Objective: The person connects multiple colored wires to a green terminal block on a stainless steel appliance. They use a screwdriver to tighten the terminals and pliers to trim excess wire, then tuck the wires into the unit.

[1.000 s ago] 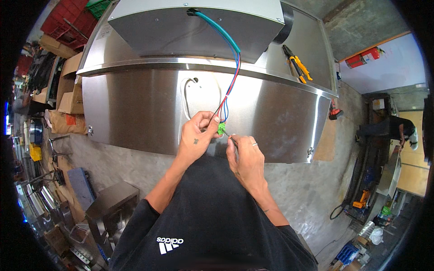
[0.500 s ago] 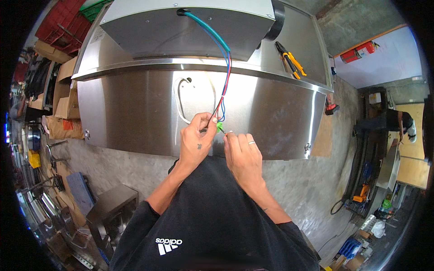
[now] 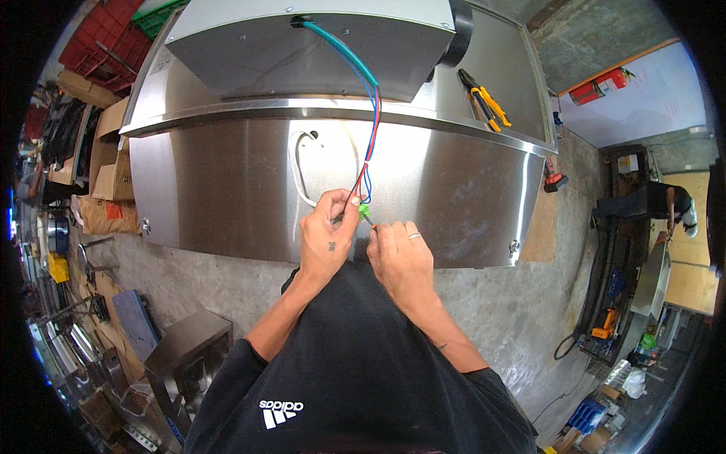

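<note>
My left hand (image 3: 327,233) is closed, pinching the ends of thin electrical wires beside a small bright green piece (image 3: 364,212), perhaps a connector. Red and blue wires (image 3: 373,136) run down to it from a teal sleeve (image 3: 344,50) that leaves a hole in the metal box. A white cable (image 3: 296,163) loops out of a hole in the steel panel and passes behind my left hand. My right hand (image 3: 402,256) is closed just to the right, fingertips on a thin dark shaft that points at the green piece; most of it is hidden in the fingers.
The shiny steel panel (image 3: 227,193) lies before me, with the grey metal box (image 3: 302,68) above it. Pliers with yellow handles (image 3: 490,106) rest at the upper right. Cardboard boxes (image 3: 113,178) stand left; a person (image 3: 658,204) works far right.
Both hands and the wires have shifted slightly left. My right hand has turned a little, its fingers still around the thin shaft near the green piece.
</note>
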Motion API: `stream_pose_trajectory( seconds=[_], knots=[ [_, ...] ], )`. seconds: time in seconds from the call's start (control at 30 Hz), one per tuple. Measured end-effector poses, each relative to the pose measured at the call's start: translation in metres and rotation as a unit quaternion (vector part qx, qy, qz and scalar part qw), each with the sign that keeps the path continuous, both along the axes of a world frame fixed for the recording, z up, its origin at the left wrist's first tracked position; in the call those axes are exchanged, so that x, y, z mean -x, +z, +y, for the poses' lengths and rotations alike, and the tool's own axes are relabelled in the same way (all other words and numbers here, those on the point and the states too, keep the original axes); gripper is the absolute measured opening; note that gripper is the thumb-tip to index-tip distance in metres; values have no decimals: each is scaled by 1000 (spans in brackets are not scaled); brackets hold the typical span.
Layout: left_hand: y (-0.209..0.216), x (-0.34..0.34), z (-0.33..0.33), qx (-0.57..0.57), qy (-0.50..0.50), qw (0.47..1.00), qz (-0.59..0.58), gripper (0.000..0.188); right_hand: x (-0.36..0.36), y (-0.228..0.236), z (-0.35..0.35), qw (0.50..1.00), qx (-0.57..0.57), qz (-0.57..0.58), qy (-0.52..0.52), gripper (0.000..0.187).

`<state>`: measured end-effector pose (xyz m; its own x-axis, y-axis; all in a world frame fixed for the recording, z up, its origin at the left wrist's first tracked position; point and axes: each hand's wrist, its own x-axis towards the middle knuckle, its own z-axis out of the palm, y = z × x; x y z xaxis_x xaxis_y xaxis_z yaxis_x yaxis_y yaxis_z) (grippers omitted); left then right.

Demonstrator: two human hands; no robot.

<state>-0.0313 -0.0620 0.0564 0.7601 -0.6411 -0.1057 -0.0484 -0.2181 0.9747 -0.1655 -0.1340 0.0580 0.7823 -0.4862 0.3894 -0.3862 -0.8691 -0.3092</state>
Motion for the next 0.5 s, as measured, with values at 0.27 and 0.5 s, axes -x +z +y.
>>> stream_pose_trajectory(
  seconds=[0.27,0.5],
  knots=[
    [-5,-1,1,-2,-12,1000,-16,27,-3,-1,2,999,-20,-22,-23,15],
    [0,2,0,0,1,999,-49,25,-5,-3,6,992,-59,45,-99,32]
  ],
)
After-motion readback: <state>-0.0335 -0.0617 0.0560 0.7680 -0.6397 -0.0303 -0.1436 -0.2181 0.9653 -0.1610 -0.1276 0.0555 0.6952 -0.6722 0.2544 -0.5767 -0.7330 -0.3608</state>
